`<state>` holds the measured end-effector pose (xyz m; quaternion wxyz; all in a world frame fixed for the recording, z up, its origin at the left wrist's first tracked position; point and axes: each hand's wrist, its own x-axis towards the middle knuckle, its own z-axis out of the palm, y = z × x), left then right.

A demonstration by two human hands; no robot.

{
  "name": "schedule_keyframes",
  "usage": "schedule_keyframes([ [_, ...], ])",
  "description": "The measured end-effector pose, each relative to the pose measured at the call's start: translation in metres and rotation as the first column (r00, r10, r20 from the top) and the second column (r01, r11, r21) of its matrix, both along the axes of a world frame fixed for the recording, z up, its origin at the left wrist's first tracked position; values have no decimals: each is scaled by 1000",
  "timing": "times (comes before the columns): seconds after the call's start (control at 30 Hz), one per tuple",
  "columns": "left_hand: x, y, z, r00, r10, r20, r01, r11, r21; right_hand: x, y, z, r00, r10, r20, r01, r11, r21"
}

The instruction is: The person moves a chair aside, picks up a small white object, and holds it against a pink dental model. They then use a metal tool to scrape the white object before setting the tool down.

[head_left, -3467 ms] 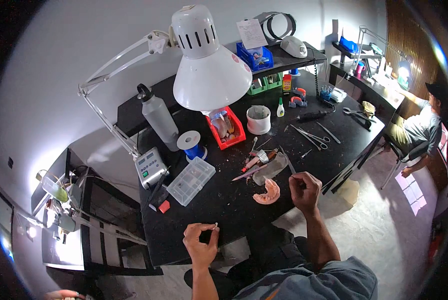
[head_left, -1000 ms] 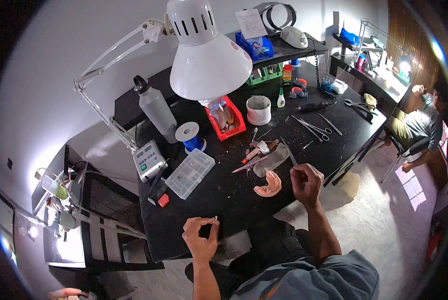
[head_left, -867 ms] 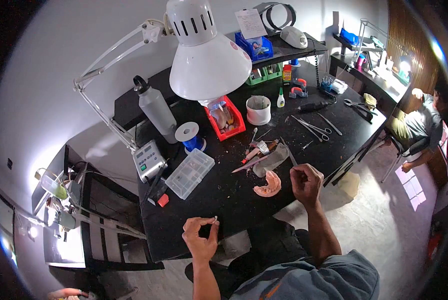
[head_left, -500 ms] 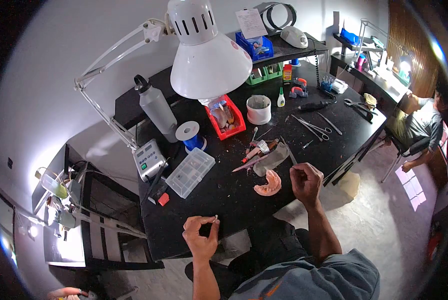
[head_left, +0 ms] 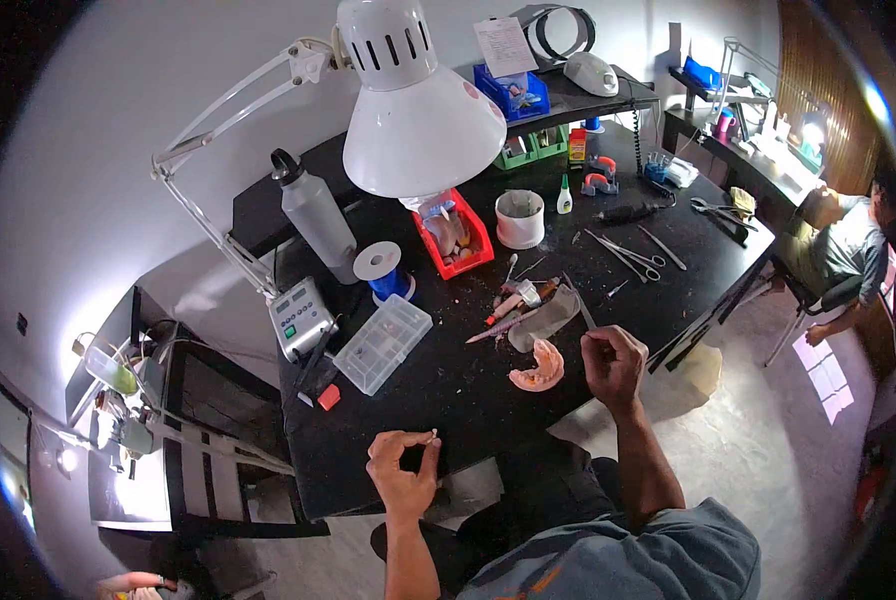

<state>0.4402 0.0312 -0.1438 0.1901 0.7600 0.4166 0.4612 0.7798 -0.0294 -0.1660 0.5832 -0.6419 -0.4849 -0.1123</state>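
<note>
Near the table's front edge, my left hand [head_left: 404, 468] pinches a tiny white piece [head_left: 434, 433] between thumb and index finger; it resembles a tooth, but is too small to be sure. My right hand [head_left: 616, 366] is closed round the lower end of a thin flat metal tool [head_left: 582, 307], its tip pointing away from me; the gripped end is hidden by the fingers. Just left of that hand, a pink horseshoe-shaped dental model [head_left: 539, 367] lies on the black table [head_left: 468, 420]. Behind the model rest a flat grey pad [head_left: 546, 322] and a pinkish pointed stick [head_left: 500, 327].
A clear compartment box [head_left: 383, 344], blue wire spool [head_left: 388, 280], red bin [head_left: 455, 235] and white cup [head_left: 520, 220] stand farther back. Scissors [head_left: 628, 258] lie at right. A white lamp [head_left: 423, 130] hangs overhead. Another person [head_left: 838, 245] sits far right.
The whole view has shifted very slightly. Both hands keep nearly the same place and grip.
</note>
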Motion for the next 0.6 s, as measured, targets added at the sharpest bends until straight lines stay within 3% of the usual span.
schedule_keyframes([
  [0.6, 0, -1, 1, 1000, 14, 21, -13, 999, -38, -1, -1, 2, 1000, -1, 5, 0, 1000, 7],
])
